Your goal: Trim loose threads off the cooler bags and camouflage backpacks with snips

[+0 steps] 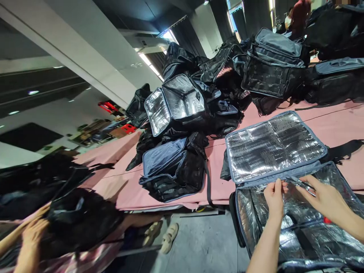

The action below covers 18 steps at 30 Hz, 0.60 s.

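Observation:
An open black bag with a silver foil lining (256,212) lies before me, its quilted foil lid (275,148) folded back. My left hand (274,199) pinches at the blue-grey fabric strip between lid and body; whatever is between the fingertips is too small to make out. Close beside it, my right hand (322,193) grips metal thread snips (305,185), their tips pointing left toward my left fingertips. A small red thing (327,220) shows inside the bag, below my right wrist.
Several black bags, among them a foil-lined one (182,94) and a blue-topped one (170,163), stand on the pink-covered table (218,185). At left, a co-worker's hands (35,229) handle a dark bag (85,216). Another person (300,17) is at the far right.

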Motion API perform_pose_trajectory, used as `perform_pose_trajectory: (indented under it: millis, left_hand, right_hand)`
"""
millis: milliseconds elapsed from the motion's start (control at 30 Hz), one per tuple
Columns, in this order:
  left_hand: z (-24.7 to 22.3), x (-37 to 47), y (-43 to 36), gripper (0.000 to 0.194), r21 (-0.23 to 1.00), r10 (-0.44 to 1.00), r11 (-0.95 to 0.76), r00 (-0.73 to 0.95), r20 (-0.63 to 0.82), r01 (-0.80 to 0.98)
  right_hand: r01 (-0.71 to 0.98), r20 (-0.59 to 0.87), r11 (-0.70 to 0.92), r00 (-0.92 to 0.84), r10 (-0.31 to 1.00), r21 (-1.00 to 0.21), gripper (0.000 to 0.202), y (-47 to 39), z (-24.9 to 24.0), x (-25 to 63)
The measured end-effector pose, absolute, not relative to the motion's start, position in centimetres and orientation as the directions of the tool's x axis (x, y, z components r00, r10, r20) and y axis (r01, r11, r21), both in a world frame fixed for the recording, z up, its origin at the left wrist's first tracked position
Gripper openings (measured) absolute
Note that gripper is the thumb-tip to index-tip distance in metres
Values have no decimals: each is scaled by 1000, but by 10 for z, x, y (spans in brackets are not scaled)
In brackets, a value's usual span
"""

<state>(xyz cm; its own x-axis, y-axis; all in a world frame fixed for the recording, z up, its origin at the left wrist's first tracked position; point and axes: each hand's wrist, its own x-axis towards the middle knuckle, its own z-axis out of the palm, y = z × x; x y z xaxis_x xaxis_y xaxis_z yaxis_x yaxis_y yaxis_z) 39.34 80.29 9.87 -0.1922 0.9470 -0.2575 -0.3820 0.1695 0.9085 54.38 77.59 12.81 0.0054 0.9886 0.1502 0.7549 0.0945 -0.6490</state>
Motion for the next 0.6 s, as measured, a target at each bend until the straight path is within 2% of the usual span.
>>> perform_pose_trajectory:
  millis: [200, 367, 600]
  left_hand:
    - [97, 393, 802, 49, 902, 950, 163, -182, -252, -399]
    - [97, 394, 803, 49, 901, 950, 164, -183, -254, -402]
    - [106, 391, 805, 48, 922, 958, 191, -142, -251, -337]
  right_hand:
    - [760, 146, 125, -41, 989, -638, 39, 782, 130, 546]
    - [703, 105, 30, 63, 992, -710, 46, 783, 122, 561]
    - [399, -3, -107, 252, 968, -911, 48, 783, 100, 547]
